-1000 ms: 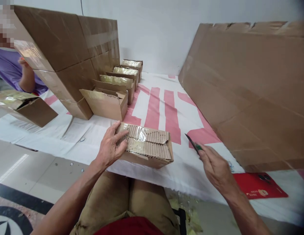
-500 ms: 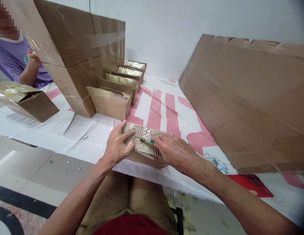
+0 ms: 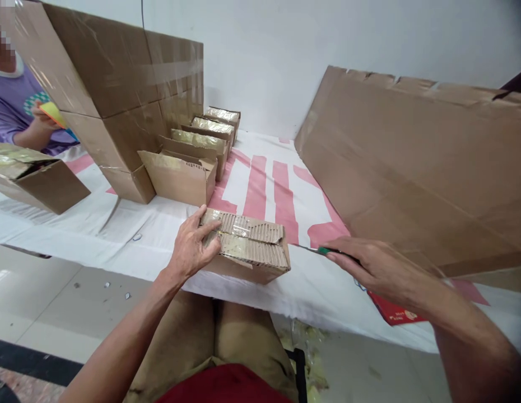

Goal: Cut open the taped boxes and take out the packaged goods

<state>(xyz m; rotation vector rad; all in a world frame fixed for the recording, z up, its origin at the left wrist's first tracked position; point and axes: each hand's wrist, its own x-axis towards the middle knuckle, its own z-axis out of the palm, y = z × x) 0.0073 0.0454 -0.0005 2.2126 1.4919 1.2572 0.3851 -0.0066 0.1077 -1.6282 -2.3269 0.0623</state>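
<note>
A small cardboard box (image 3: 254,252) lies near the table's front edge. Its top is torn down to bare corrugation, with a taped seam along the middle. My left hand (image 3: 192,242) rests on the box's left end, its fingers spread over the top. To the right of the box, my right hand (image 3: 365,266) is closed around a knife (image 3: 322,250) with a green handle. The thin blade points left toward the box and stands apart from its right end. My palm and fingers cover part of the handle.
Several small boxes (image 3: 178,176) line up beside a tall stack of taped cartons (image 3: 130,73). A large cardboard sheet (image 3: 412,168) leans at right. Near my right wrist lies a red packet (image 3: 395,310). Across the table, a person in a purple shirt (image 3: 17,106) holds something yellow.
My right hand has moved right with the knife, off the box top and clear of it. My left hand stays on the box. The view has shifted slightly.
</note>
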